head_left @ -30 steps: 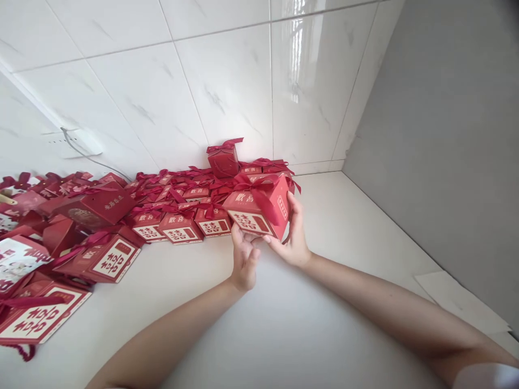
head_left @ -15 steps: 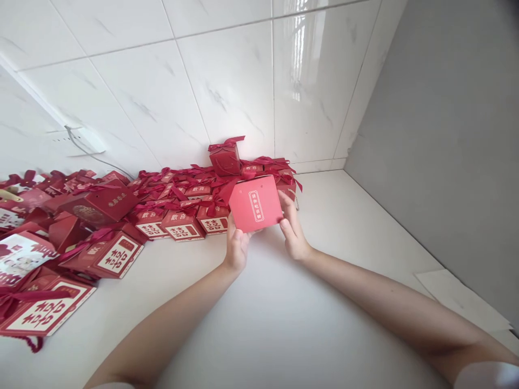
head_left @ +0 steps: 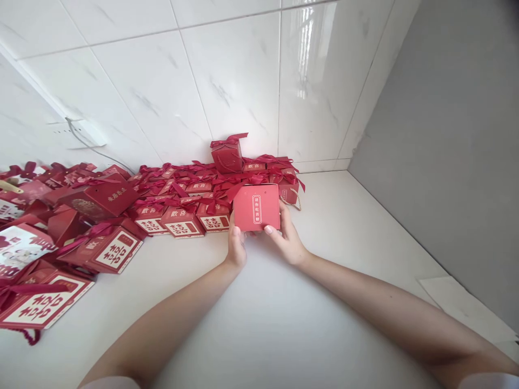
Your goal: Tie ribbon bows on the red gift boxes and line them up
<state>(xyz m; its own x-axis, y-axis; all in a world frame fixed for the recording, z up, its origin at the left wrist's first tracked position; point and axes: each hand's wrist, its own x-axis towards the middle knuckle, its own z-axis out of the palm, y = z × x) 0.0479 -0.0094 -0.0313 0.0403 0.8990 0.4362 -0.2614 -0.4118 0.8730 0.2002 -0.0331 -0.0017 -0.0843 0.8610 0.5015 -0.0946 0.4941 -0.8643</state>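
Note:
A red gift box (head_left: 247, 208) with a white-framed line of characters is held up in front of me, its printed side toward me. My left hand (head_left: 237, 246) grips its lower left corner, the thumb on the near face. At the lower right, my right hand (head_left: 288, 240) is closed on it too, thumb pressed at the bottom edge and fingers behind. A dark red ribbon shows at the box's upper left; whether it belongs to this box I cannot tell. Right behind stand rows of similar ribboned boxes (head_left: 182, 221), partly hidden by the held one.
One ribboned box (head_left: 227, 155) sits on top of the back row, against the tiled wall (head_left: 239, 70). More red boxes (head_left: 101, 251) crowd the left side. A power strip (head_left: 87, 132) with a grey cable lies behind them. A grey panel (head_left: 446, 135) bounds the white tabletop (head_left: 259, 324) on the right.
The held box has turned more upright and square to me. My right hand has slid from its right side down to the lower edge, thumb now on the front face.

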